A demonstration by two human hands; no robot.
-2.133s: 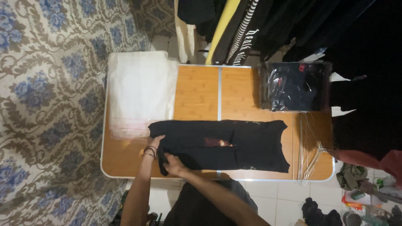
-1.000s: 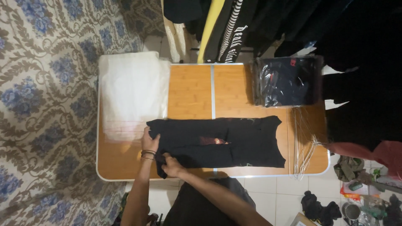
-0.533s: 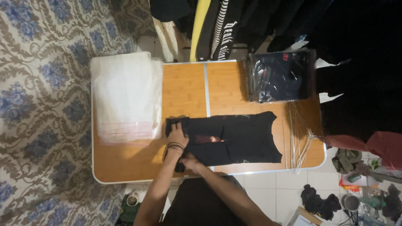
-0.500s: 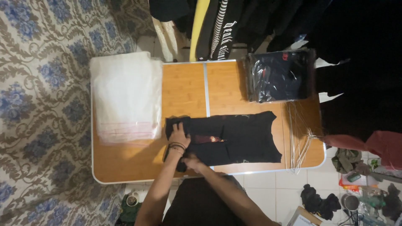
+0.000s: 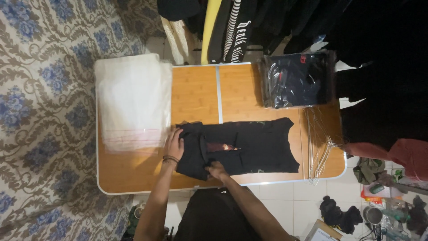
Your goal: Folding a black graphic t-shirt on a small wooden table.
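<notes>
Centred on a wooden folding table (image 5: 196, 93), a black cotton garment (image 5: 249, 145) is pinned flat by the left hand (image 5: 174, 145); its lower fold is pinched by the right hand (image 5: 217, 169). Uneven pressure could skew the fold.

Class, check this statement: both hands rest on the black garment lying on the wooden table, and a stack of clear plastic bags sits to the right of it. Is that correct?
Not quite. The head view shows the stack of clear plastic bags to the left of the black garment, not the right. Both the left hand and the right hand do rest on the garment on the wooden table.
</notes>
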